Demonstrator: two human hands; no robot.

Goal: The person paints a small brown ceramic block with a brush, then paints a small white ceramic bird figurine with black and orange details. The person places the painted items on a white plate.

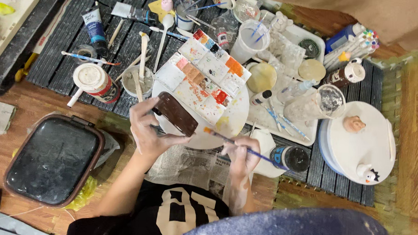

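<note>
Half-hidden brown slab (pixel 175 114) — left hand (pixel 146 129)

Floor: warm brown wood boards (pixel 29 102), bare at left and far right.
Mats: dark grey slatted mat (pixel 63 57) across the top; green-edged mat (pixel 391 193) at right.
Covering: newspaper sheet (pixel 193 165) at centre.
Light: even, soft, with faint shadows.
</note>
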